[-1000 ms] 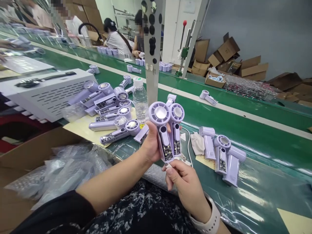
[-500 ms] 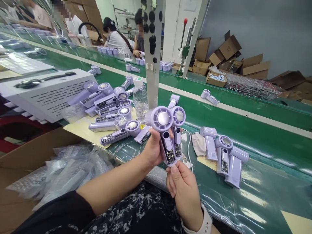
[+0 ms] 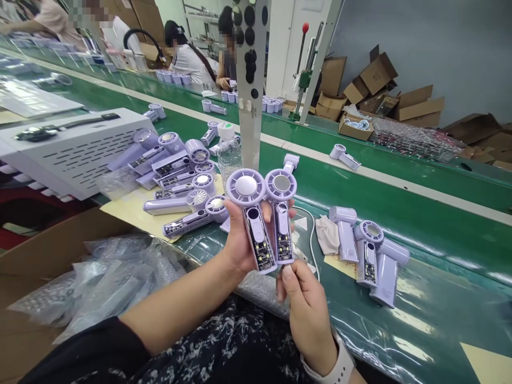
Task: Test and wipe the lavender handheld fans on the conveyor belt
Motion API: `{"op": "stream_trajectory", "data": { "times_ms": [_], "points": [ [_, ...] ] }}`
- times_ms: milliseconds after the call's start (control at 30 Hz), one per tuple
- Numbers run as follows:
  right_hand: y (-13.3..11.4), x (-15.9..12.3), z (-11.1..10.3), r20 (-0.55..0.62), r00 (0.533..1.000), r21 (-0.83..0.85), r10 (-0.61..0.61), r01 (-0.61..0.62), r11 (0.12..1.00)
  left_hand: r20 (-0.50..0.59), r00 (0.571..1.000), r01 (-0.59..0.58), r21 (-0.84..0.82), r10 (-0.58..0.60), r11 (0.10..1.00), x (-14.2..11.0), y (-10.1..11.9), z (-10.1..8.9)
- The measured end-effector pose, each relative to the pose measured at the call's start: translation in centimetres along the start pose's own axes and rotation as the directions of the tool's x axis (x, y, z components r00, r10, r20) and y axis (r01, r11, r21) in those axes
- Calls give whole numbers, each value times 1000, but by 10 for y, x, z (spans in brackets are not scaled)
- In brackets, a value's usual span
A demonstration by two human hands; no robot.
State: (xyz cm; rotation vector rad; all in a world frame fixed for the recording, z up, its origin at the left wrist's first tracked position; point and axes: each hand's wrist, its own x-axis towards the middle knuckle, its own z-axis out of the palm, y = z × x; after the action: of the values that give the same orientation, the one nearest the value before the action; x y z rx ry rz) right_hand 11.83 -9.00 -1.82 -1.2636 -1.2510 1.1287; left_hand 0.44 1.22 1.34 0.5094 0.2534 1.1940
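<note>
The left hand (image 3: 240, 240) is clamped on two purple handheld fans (image 3: 260, 229); the right hand (image 3: 306, 298) has thumb and forefinger together at one handle's bottom end.

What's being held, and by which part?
Left hand holds two lilac fans, left fan and right fan, by their upper handles. Right hand: fingertips at right fan's bottom end; whether they grip it, can't tell.

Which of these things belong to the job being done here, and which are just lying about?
Seemingly part of the job:
Two lilac fans, held up in the left hand
Heaped fans near the bottle
Three fans on the right

Probably just lying about:
The bottle
Bubble-wrap bags
Cardboard boxes by the wall
</note>
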Motion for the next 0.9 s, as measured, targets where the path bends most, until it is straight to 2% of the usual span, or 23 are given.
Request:
{"op": "stream_trajectory", "data": {
  "times_ms": [133,200,267,367,467,567,633,733,800,900],
  "points": [
    [5,-3,9,-6,996,283,88,-83,956,58,994,-102,86,97,991,-6,-5,-1],
    [7,-5,12,-24,993,340,116,-101,935,78,988,-139,102,132,985,-8,-10,-3],
    [7,-6,11,-23,992,294,123,-111,949,85,987,-144,111,135,983,-9,-13,-5],
    [5,-3,2,-6,998,120,63,-62,991,75,992,-112,110,104,988,-7,-13,-8],
    [7,6,-9,-76,994,-29,-78,76,997,-1,993,-114,103,115,988,-4,-10,-9],
    [15,18,-16,-182,977,-89,-114,99,991,-42,993,-105,180,114,978,-8,-3,-12],
    [18,26,-20,-175,983,38,-63,70,997,44,999,-41,317,28,947,-14,4,-16],
    [14,32,-27,37,997,315,-65,50,948,182,975,8,544,-128,839,-20,13,-23],
    [6,34,-34,96,990,383,-106,62,922,154,978,22,589,-140,808,-18,16,-29],
    [-4,32,-45,-42,995,313,-89,98,945,17,995,71,512,-93,856,-10,15,-35]
  ]
}}
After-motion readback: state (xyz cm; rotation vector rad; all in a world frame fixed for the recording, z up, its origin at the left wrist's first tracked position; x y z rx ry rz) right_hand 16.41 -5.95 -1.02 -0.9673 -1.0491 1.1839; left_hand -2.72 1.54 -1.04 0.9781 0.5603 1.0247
